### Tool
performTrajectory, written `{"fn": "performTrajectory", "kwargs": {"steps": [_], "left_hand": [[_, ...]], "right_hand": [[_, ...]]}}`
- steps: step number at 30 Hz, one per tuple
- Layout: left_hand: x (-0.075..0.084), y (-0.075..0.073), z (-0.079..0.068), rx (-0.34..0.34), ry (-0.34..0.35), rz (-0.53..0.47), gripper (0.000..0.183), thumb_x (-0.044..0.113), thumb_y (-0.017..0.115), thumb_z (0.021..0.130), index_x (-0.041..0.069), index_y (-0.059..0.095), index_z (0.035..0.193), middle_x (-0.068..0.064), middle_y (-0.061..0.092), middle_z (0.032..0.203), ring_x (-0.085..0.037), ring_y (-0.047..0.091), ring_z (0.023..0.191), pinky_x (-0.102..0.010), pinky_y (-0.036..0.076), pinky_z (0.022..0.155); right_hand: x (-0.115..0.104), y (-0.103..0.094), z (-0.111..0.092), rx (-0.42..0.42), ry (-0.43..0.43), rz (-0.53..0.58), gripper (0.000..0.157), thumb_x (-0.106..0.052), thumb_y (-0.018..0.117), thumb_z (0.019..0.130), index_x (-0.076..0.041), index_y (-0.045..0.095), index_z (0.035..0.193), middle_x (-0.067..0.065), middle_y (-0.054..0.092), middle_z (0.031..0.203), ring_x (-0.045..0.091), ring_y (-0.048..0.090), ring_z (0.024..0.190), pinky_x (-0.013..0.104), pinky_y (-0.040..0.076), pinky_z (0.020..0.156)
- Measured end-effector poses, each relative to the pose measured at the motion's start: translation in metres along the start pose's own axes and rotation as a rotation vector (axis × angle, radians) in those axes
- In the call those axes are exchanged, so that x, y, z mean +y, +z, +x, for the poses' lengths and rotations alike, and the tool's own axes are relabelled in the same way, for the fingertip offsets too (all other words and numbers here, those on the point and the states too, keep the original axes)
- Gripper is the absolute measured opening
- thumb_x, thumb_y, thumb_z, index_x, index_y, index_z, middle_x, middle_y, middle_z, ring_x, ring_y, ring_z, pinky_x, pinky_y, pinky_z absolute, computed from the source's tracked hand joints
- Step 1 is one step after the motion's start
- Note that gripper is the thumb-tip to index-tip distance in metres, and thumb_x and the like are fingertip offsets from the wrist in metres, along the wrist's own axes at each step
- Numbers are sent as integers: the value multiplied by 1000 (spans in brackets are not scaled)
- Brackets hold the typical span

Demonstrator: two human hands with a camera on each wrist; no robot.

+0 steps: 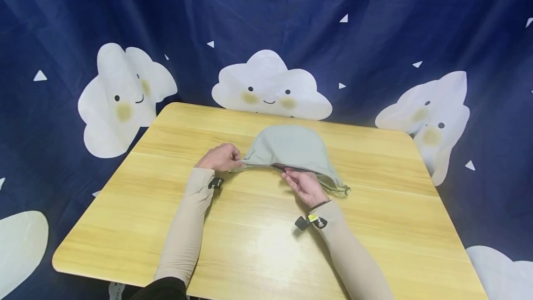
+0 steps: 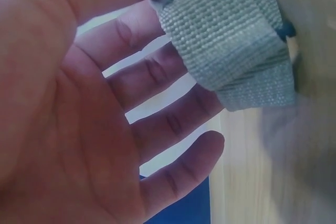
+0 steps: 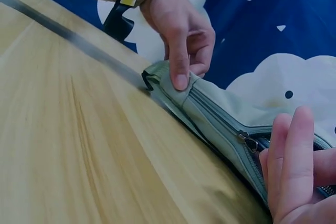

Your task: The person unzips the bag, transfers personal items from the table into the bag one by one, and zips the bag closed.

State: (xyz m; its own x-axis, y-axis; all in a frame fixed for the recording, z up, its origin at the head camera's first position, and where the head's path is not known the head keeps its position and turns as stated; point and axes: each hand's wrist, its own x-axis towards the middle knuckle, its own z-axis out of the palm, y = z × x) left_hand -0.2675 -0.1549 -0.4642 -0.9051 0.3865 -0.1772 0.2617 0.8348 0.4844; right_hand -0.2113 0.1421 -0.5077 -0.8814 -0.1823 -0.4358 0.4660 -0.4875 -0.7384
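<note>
A pale grey-green, crescent-shaped bag lies on the table with its zipped edge facing me. My left hand pinches the bag's left end, thumb on top, where a webbing strap is attached; the other fingers of this hand are spread in the left wrist view. At the zip, my right hand holds the zip pull by its end, two fingers stretched upward. To the left of the slider the zip is closed, while it gapes to the right, showing a dark inside. Part of the right hand is cut off in its wrist view.
The bag rests on a light wood table with rounded corners. A strap end with a ring lies at the bag's right. Behind the table hangs a dark blue curtain with white clouds. Both wrists wear black straps.
</note>
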Motion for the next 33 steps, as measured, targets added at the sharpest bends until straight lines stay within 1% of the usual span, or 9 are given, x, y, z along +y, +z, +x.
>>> {"fn": "performTrajectory", "kwargs": {"steps": [5, 7, 13, 15, 17, 20, 22, 26, 33], "left_hand": [[-2, -1, -2, -11, 7, -24, 21, 33, 77, 91, 20, 69, 76, 3, 67, 79, -16, 56, 67, -31, 44, 60], [-2, 0, -2, -19, 14, -34, 21, 32, 77, 92, 19, 69, 76, 3, 67, 78, -15, 56, 66, -31, 44, 59], [-4, 1, -1, -36, 10, -43, 21, 30, 76, 92, 18, 70, 77, 3, 67, 75, -14, 55, 65, -30, 44, 59], [-4, 1, -1, -35, 6, -55, 21, 32, 76, 93, 17, 70, 78, 2, 68, 75, -15, 55, 64, -30, 44, 59], [-4, 0, -1, -35, 4, -64, 22, 32, 75, 93, 17, 70, 78, 1, 68, 75, -15, 55, 63, -31, 44, 59], [-4, -2, -1, -27, 12, -72, 22, 32, 76, 93, 16, 70, 79, 1, 67, 76, -15, 55, 64, -31, 44, 59], [-5, -4, -1, -25, 22, -76, 21, 31, 76, 93, 16, 71, 79, 1, 67, 78, -15, 56, 65, -30, 45, 59], [-6, -4, -2, -26, 27, -86, 20, 31, 76, 93, 16, 71, 80, 1, 67, 81, -15, 55, 67, -30, 46, 60], [-9, -1, 0, -43, 27, -107, 17, 30, 76, 92, 16, 73, 82, 1, 68, 81, -14, 55, 64, -29, 45, 58]], "right_hand": [[1, 0, 0, 7, -10, -10, 17, 11, 49, 100, 5, 63, 106, 8, 75, 82, 11, 75, 78, 12, 61, 73], [1, -1, 0, -1, -4, -12, 17, 11, 49, 100, 4, 64, 104, 8, 75, 83, 12, 75, 79, 13, 61, 75], [2, -1, 0, -39, 26, -33, 15, 9, 49, 101, 5, 62, 107, 9, 73, 87, 12, 73, 80, 15, 62, 78], [2, 0, -1, -54, 18, -52, 16, 9, 49, 102, 8, 60, 114, 8, 73, 87, 10, 73, 80, 14, 61, 77], [1, 2, -2, -66, 7, -71, 25, 9, 47, 102, 12, 55, 125, 7, 72, 87, 9, 72, 79, 13, 61, 77], [1, 4, -2, -86, -4, -100, 39, 9, 45, 103, 16, 43, 141, 5, 71, 89, 8, 70, 78, 12, 60, 77], [1, 5, -1, -89, -17, -108, 44, 9, 44, 103, 16, 38, 146, 4, 71, 87, 7, 69, 77, 12, 60, 76], [1, 2, 2, -94, -30, -117, 42, 8, 43, 103, 15, 38, 145, 2, 70, 85, 6, 69, 76, 11, 59, 75], [-1, -1, 2, -54, -10, -125, 35, 7, 45, 103, 17, 45, 137, 5, 71, 85, 8, 71, 78, 12, 60, 76]]}}
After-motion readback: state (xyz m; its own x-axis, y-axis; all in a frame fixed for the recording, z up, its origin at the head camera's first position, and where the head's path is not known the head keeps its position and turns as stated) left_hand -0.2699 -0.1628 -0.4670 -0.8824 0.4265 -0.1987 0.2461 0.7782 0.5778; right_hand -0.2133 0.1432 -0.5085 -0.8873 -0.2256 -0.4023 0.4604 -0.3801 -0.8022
